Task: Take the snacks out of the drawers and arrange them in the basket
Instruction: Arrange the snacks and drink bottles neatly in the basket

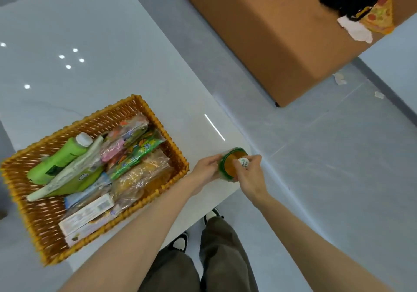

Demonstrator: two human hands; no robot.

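A woven orange basket [174, 154] sits on the white table [108, 50] at the lower left. It holds a green bottle [61, 156], colourful snack packets [133, 154], clear-wrapped bread [140, 176] and flat boxes [88, 215]. To the right of the basket, over the table's near corner, both hands hold a round cup [231, 163] with a green rim and orange contents. My left hand [206, 171] grips its left side. My right hand [250, 174] holds its right side, fingers over a small white label.
A brown leather ottoman [270, 32] stands on the grey floor at the upper right, with a black plush and a pizza-print item [379, 14] on it. Small paper scraps [339, 78] lie on the floor. My legs and shoes stand beside the table edge.
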